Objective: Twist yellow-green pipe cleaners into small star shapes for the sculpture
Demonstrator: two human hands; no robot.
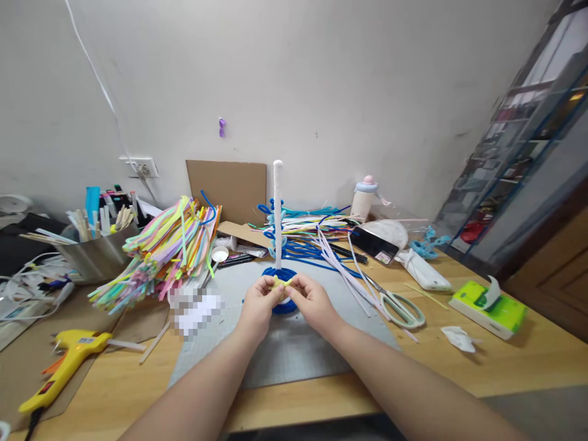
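Between my two hands is a short yellow pipe cleaner point(282, 282), bent, its ends hidden by the fingers. My left hand point(261, 301) pinches its left part, and my right hand point(311, 299) pinches its right part, the fingertips nearly meeting. Just behind them stands an upright white fuzzy post point(277, 214) on a round blue coiled base point(285, 308). Blue looped pipe cleaners point(265, 209) show beside the post; I cannot tell whether they are fixed to it. The grey mat point(312, 355) lies under the hands and base.
A large bundle of colourful pipe cleaners point(169, 245) lies left, beside a metal pot point(98, 254). A yellow glue gun point(68, 361) rests at front left. To the right are scissors point(404, 309), a phone point(374, 244), a white bottle point(364, 199) and a green tissue pack point(489, 309).
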